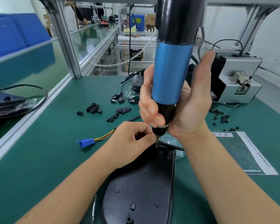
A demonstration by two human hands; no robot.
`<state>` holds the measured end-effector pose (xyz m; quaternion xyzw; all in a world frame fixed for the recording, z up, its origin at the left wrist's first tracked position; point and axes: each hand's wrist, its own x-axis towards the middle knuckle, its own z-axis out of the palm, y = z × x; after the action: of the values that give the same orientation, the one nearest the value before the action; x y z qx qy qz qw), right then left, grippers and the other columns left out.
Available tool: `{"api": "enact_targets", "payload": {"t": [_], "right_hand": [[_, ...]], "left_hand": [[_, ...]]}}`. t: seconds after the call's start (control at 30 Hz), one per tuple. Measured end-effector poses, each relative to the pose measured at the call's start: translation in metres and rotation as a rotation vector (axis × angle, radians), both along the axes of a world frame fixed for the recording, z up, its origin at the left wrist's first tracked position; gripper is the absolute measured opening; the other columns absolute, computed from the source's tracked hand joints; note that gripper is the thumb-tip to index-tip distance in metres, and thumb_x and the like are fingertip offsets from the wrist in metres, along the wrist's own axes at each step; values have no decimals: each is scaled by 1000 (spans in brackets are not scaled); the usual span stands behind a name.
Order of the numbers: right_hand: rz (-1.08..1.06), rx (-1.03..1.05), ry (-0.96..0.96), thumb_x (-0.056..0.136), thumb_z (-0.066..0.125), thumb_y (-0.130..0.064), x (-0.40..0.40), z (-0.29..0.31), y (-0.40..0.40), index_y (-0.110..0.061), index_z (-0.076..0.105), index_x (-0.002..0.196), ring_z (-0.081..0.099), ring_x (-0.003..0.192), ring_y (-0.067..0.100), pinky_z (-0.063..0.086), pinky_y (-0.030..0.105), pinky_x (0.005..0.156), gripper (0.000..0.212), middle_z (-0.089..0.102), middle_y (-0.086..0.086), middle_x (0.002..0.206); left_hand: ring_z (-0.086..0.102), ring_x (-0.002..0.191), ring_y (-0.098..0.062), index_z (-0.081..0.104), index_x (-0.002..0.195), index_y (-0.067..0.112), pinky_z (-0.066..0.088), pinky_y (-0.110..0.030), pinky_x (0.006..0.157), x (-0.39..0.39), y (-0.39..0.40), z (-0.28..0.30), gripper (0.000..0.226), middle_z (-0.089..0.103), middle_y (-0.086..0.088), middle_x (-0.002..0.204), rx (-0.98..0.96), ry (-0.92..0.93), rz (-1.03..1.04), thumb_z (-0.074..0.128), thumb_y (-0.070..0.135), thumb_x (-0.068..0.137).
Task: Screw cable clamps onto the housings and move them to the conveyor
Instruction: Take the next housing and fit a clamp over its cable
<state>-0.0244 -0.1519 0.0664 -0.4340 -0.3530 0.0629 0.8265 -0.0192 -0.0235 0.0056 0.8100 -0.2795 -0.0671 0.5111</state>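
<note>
A black oval housing [141, 186] lies on the green mat in front of me. My right hand [181, 102] grips a blue and black electric screwdriver [171, 68] held upright, its bit tip down on a screw at the housing's far end. My left hand [132, 138] rests beside the bit with curled fingers pinching a small black cable clamp, mostly hidden under the fingers. A black cable [173, 146] runs from the housing, and its coloured wires end in a blue connector [86, 142].
Loose black cable clamps [118, 109] lie scattered mid-table; small black screws [221, 117] at the right. A grey screw feeder box [238, 78] stands at back right, a printed sheet [242, 152] beside my right arm. Another housing [6, 101] sits on the conveyor at left.
</note>
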Motion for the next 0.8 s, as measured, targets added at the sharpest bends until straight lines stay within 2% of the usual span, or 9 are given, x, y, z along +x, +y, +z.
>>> {"api": "enact_targets", "payload": {"t": [0.13,0.3,0.37,0.47,0.57,0.67,0.73,0.8], "right_hand": [[9,30,2,80,39,-66,2,0,-2,-2,48,85,38,31,15,32,18,38,64,47,9,50],[-51,115,30,80,11,-76,4,-7,-13,-3,48,91,42,37,15,30,22,40,82,50,9,56],[-120,178,46,80,9,-73,3,-8,-18,-3,49,90,43,39,17,32,22,43,82,51,9,57],[-311,261,115,82,17,-75,1,-5,-33,-6,53,88,44,44,18,31,25,48,78,52,8,60],[-602,308,306,79,34,-80,-7,0,-65,-11,53,89,46,48,16,39,23,49,72,55,5,64],[-897,266,514,77,42,-80,-18,-4,-103,-13,52,92,49,50,15,44,24,48,69,56,3,65],[-1039,208,634,81,43,-76,-24,-12,-124,-13,53,96,52,49,15,46,25,48,66,57,3,65],[-1123,165,722,84,44,-72,-28,-23,-139,-12,52,101,54,47,14,48,25,47,63,57,4,64]], "left_hand": [[39,41,1,61,56,38,32,-9,45,1,0,-1,38,50,17,44,-3,-8,12,63,16,86],[39,46,1,60,59,27,33,-10,50,1,0,-2,32,50,15,50,-30,-30,2,64,15,88],[40,48,1,62,64,18,34,-10,53,0,-1,-1,24,52,16,53,-26,-48,6,64,15,88],[42,48,1,63,66,16,34,-10,52,-4,-2,-2,23,52,18,52,0,-89,73,64,21,89],[41,46,0,60,63,22,36,-10,50,-15,-3,-7,27,51,17,50,14,-118,217,64,27,89],[43,47,0,61,60,24,37,-10,51,-27,-4,-11,28,54,16,51,7,-135,350,64,31,87],[46,48,1,63,60,24,38,-7,52,-29,-4,-8,29,56,17,53,23,-101,367,65,35,86],[45,46,0,67,65,22,36,-7,48,-24,-4,0,33,54,15,50,69,22,308,62,48,86]]}}
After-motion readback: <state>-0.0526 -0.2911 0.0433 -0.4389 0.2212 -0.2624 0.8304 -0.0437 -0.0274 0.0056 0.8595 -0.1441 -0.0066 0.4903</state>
